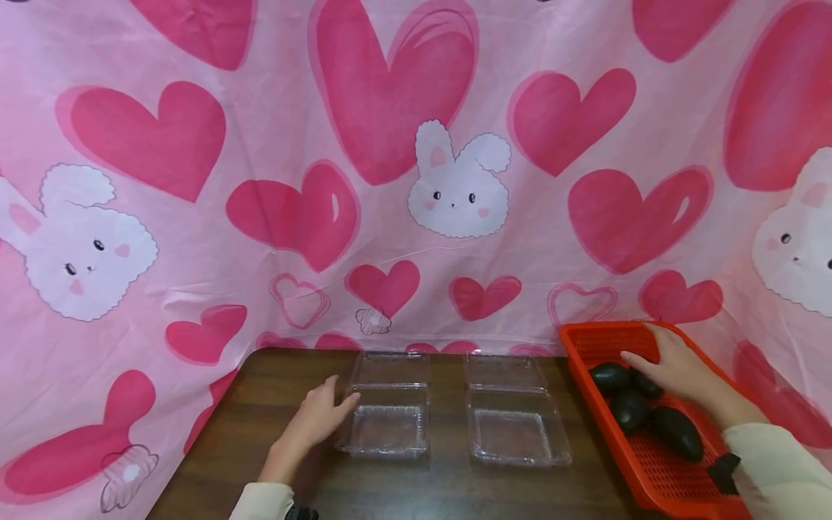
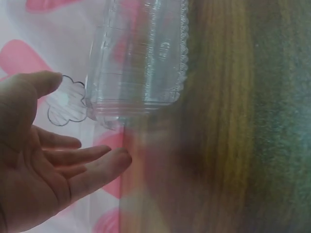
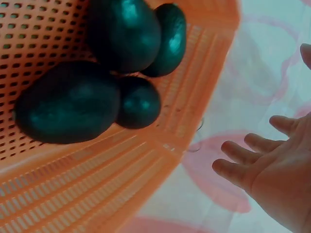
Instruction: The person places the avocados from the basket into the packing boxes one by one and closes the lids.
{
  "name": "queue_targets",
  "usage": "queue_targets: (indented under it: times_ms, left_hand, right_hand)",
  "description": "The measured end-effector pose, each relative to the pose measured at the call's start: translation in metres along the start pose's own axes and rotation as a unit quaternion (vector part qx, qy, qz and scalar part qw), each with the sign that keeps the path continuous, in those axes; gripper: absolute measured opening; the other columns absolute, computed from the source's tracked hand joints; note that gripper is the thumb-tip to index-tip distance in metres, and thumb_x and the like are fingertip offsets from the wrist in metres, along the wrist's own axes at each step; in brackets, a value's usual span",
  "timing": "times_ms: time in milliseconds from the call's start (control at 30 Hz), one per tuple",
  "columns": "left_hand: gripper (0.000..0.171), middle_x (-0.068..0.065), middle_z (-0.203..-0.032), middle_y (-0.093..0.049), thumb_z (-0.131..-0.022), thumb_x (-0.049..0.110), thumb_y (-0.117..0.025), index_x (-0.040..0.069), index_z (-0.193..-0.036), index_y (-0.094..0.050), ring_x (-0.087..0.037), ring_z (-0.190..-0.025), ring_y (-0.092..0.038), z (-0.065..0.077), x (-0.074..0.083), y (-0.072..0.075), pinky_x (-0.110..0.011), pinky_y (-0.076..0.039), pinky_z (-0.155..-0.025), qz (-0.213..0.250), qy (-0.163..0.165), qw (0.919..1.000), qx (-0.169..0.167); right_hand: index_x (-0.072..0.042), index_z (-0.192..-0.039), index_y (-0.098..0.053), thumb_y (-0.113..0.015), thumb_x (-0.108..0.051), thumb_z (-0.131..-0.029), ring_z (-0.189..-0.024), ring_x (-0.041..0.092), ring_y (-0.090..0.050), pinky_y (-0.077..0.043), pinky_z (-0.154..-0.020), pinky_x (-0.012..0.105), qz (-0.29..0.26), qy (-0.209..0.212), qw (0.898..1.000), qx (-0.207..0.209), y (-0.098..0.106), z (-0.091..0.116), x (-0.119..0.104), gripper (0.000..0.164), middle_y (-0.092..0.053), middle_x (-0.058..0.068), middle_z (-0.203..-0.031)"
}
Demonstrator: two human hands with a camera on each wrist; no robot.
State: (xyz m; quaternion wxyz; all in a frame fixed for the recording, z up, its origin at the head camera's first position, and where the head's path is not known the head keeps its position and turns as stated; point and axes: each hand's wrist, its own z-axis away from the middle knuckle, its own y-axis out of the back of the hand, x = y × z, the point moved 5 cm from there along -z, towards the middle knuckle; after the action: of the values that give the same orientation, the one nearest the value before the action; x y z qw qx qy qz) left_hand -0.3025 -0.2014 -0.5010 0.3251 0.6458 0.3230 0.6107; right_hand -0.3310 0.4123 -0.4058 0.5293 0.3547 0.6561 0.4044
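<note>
My left hand (image 1: 320, 413) hovers at the left side of a clear plastic clamshell box (image 1: 390, 426), its fingers apart and holding nothing. In the left wrist view that hand (image 2: 58, 165) has its palm turned up next to the clear box (image 2: 141, 63). Over the orange basket (image 1: 604, 440) at the right, my right hand (image 1: 669, 365) is spread above several dark green avocados (image 1: 676, 432). The right wrist view shows the same hand (image 3: 277, 165) with fingers extended, apart from the avocados (image 3: 68, 102) in the basket (image 3: 160, 145).
A second open clear clamshell box (image 1: 516, 433) stands between the first box and the basket. Both lids lean back toward the curtain. The brown wooden table (image 1: 448, 491) ends at a pink curtain (image 1: 390, 245) printed with hearts and rabbits.
</note>
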Motion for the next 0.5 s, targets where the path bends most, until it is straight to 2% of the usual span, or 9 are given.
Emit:
queue_targets:
  times_ms: [100,167,267,400,500]
  left_hand:
    - [0.077,-0.026,-0.130,-0.057,-0.088,0.050,-0.063,-0.006,-0.137,-0.044,-0.039,-0.118,-0.058,0.000,-0.002,-0.004,-0.057,-0.048,-0.098,0.006,0.004,0.9999,-0.009]
    - [0.070,-0.024,-0.118,-0.064,-0.088,0.048,-0.065,-0.006,-0.130,-0.050,-0.036,-0.106,-0.063,-0.001,-0.003,-0.007,-0.055,-0.052,-0.092,0.004,0.002,0.9999,-0.011]
    - [0.061,-0.022,-0.110,-0.067,-0.088,0.043,-0.066,-0.006,-0.123,-0.056,-0.032,-0.100,-0.065,-0.002,-0.003,-0.009,-0.053,-0.053,-0.090,0.003,0.002,1.0000,-0.004]
    - [0.056,-0.020,-0.107,-0.068,-0.089,0.036,-0.067,-0.007,-0.122,-0.058,-0.027,-0.093,-0.066,-0.002,-0.004,-0.012,-0.048,-0.056,-0.086,0.023,0.002,0.9997,0.000]
    - [0.053,-0.014,-0.089,-0.068,-0.090,0.031,-0.067,-0.008,-0.124,-0.056,-0.021,-0.068,-0.064,-0.001,-0.005,-0.016,-0.039,-0.057,-0.065,0.066,0.014,0.9976,-0.019]
  right_hand:
    - [0.014,-0.146,-0.015,-0.053,-0.052,-0.093,-0.123,0.057,-0.032,-0.030,-0.095,0.076,-0.004,-0.011,1.000,-0.005,-0.001,0.004,0.014,0.092,-0.029,0.041,-0.141]
    - [0.013,-0.145,-0.019,-0.053,-0.052,-0.094,-0.121,0.056,-0.038,-0.033,-0.093,0.075,-0.007,-0.014,1.000,-0.010,-0.002,0.007,0.022,0.089,-0.035,0.039,-0.139]
    - [0.015,-0.144,-0.017,-0.050,-0.053,-0.094,-0.117,0.056,-0.041,-0.037,-0.090,0.075,-0.011,-0.035,0.999,-0.039,-0.004,0.010,0.030,0.091,-0.036,0.040,-0.138]
    - [0.024,-0.141,-0.006,-0.041,-0.059,-0.095,-0.117,0.064,-0.035,-0.036,-0.091,0.076,-0.010,-0.085,0.992,-0.097,-0.008,0.013,0.044,0.102,-0.023,0.050,-0.138]
    - [0.027,-0.138,0.003,-0.037,-0.063,-0.094,-0.120,0.068,-0.024,-0.031,-0.095,0.077,-0.028,-0.122,0.980,-0.153,-0.013,0.015,0.055,0.108,-0.010,0.054,-0.137]
